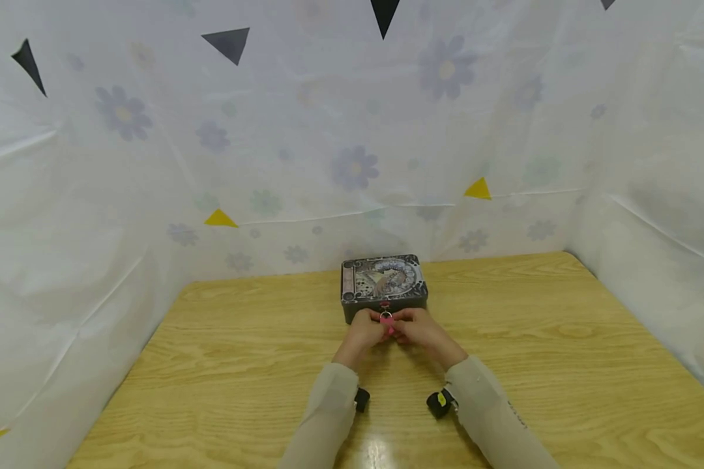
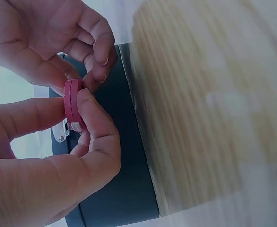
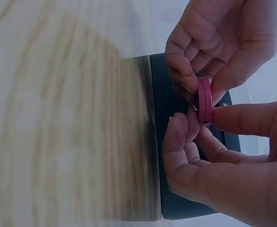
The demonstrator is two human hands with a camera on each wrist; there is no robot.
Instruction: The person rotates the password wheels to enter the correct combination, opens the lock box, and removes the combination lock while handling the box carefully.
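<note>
A small pink padlock (image 1: pixel 387 322) with a metal shackle hangs at the front clasp of a dark tin box (image 1: pixel 384 280) with a printed lid. My left hand (image 1: pixel 365 330) pinches the padlock between thumb and finger from the left. From the right, my right hand (image 1: pixel 425 330) has its thumb and curled fingers on the same padlock. In the left wrist view the padlock (image 2: pixel 73 105) is seen edge-on, with part of the metal clasp (image 2: pixel 59 131) beside it. The right wrist view shows the padlock (image 3: pixel 204 100) between both hands; fingers hide its lower face.
The box stands near the back edge of a wood-grain table (image 1: pixel 240 365). White sheeting with flowers (image 1: pixel 355 168) and yellow triangles (image 1: pixel 478 189) encloses the back and sides. Black wrist devices (image 1: pixel 439 404) sit under the light sleeves (image 1: pixel 493 404).
</note>
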